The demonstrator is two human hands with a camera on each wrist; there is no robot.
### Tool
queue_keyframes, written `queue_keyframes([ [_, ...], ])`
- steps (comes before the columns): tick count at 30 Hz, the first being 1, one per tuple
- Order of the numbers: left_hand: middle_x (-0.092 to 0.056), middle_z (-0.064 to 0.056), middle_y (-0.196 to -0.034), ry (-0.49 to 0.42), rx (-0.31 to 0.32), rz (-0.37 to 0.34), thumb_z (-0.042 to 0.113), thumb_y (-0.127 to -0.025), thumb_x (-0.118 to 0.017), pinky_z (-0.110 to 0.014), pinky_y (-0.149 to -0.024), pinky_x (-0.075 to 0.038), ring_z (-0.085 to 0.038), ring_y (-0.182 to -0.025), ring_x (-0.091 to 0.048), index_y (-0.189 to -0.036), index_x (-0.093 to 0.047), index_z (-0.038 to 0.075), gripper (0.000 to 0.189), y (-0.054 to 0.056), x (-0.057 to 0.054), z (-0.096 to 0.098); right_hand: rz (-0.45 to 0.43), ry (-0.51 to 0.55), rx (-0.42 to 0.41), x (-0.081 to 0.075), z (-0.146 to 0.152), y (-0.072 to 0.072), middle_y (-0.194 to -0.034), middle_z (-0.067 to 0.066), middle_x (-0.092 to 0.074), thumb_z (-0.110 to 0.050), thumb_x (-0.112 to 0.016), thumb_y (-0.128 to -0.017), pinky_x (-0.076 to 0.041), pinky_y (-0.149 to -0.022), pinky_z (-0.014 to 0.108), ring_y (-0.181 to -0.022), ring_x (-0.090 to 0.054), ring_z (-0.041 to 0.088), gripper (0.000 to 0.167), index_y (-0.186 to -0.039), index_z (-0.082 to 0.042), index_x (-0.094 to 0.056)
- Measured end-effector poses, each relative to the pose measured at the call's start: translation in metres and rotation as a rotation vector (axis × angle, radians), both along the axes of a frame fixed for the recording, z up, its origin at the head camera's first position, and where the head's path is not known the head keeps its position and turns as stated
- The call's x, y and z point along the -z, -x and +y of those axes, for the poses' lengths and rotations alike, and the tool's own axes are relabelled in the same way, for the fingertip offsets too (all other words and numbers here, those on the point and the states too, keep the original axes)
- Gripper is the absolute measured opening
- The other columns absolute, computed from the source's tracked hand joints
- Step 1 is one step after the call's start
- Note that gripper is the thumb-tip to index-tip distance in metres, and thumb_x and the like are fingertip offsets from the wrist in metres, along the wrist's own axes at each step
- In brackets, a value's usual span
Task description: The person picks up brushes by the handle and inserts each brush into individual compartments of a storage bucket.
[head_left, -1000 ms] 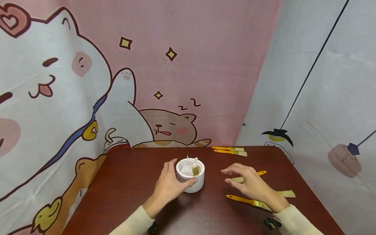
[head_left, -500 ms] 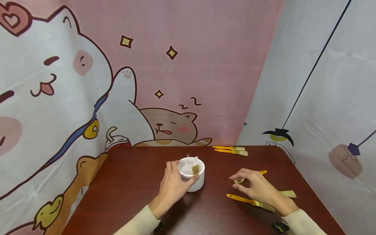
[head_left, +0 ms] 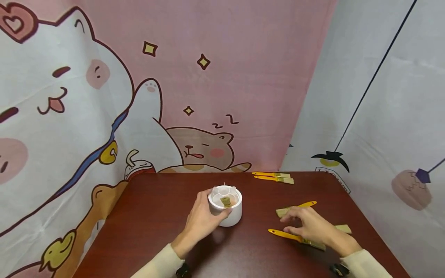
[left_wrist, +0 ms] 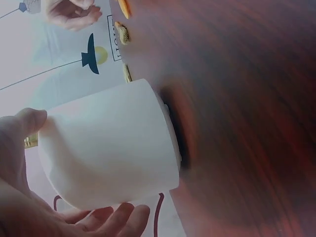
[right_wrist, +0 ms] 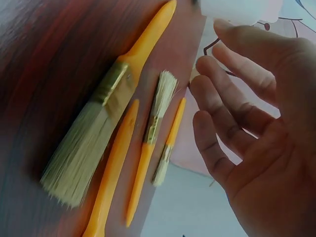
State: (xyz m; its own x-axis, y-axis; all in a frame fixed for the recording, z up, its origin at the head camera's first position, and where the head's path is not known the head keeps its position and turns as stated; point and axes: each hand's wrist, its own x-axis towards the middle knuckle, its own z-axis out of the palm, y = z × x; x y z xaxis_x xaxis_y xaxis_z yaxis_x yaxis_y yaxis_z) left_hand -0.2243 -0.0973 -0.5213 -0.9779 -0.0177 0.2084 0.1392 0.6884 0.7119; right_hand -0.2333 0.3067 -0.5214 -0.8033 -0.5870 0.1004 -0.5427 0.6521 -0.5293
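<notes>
My left hand (head_left: 201, 218) grips a white round container (head_left: 233, 217), thumb at the front and fingers around the left side. Its inside is divided into compartments. A paintbrush (head_left: 226, 201) stands in it with only the bristle end showing. In the left wrist view the container's wall (left_wrist: 108, 143) fills the middle, its base close above or on the table. My right hand (head_left: 309, 226) hovers over the paintbrushes, fingers loosely bent and holding nothing. Just below it lies a wide paintbrush (head_left: 285, 234) with a yellow handle; another paintbrush (head_left: 307, 204) lies behind it.
Two paintbrushes (head_left: 274, 178) lie at the table's back edge. The bristles of one more paintbrush (head_left: 343, 229) show to the right of my right wrist. Printed cloth (head_left: 243, 77) hangs behind the dark red-brown table (head_left: 149, 216).
My right hand has moved right and slightly toward me, uncovering the bristles of the brush behind it. The container's inside has turned, and the brush in it has shifted left.
</notes>
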Motion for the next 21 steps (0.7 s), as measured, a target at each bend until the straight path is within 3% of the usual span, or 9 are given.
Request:
queue_keyframes([
  [5,-0.066,-0.012,-0.159,-0.056,0.06,-0.001,0.06,-0.087,-0.098,-0.065,-0.108,-0.062,-0.037,-0.141,-0.071,-0.165,-0.055,0.009,0.103,0.004,0.002,-0.005,-0.095,-0.034,0.023,0.001,0.012,-0.003,-0.111,-0.009,-0.085,-0.03,-0.095,-0.1,-0.056,-0.069,0.022,-0.083,-0.063,-0.002,0.02,-0.116,-0.022,-0.087],
  [10,-0.066,-0.016,-0.164,-0.113,0.11,-0.012,0.051,-0.088,-0.098,-0.063,-0.12,-0.057,-0.039,-0.146,-0.068,-0.168,-0.052,0.005,0.103,0.007,0.002,-0.01,-0.085,-0.058,0.024,0.006,0.023,-0.006,-0.106,-0.014,-0.081,-0.037,-0.096,-0.099,-0.051,-0.069,0.022,-0.082,-0.061,0.001,0.019,-0.112,-0.028,-0.086],
  [17,-0.072,-0.017,-0.155,-0.171,0.164,-0.03,0.04,-0.089,-0.1,-0.057,-0.108,-0.06,-0.034,-0.128,-0.075,-0.169,-0.051,0.012,0.098,0.008,0.0,-0.017,-0.095,-0.064,0.012,0.015,0.033,-0.006,-0.104,-0.015,-0.075,-0.038,-0.096,-0.099,-0.053,-0.071,0.022,-0.084,-0.06,-0.002,0.018,-0.112,-0.03,-0.086],
  [21,-0.071,-0.019,-0.155,-0.238,0.211,-0.056,0.033,-0.091,-0.099,-0.059,-0.107,-0.064,-0.036,-0.127,-0.08,-0.171,-0.049,0.014,0.096,0.009,0.003,-0.021,-0.093,-0.058,0.008,0.019,0.034,-0.007,-0.099,-0.015,-0.072,-0.035,-0.097,-0.098,-0.051,-0.069,0.021,-0.081,-0.059,-0.001,0.016,-0.109,-0.03,-0.086],
])
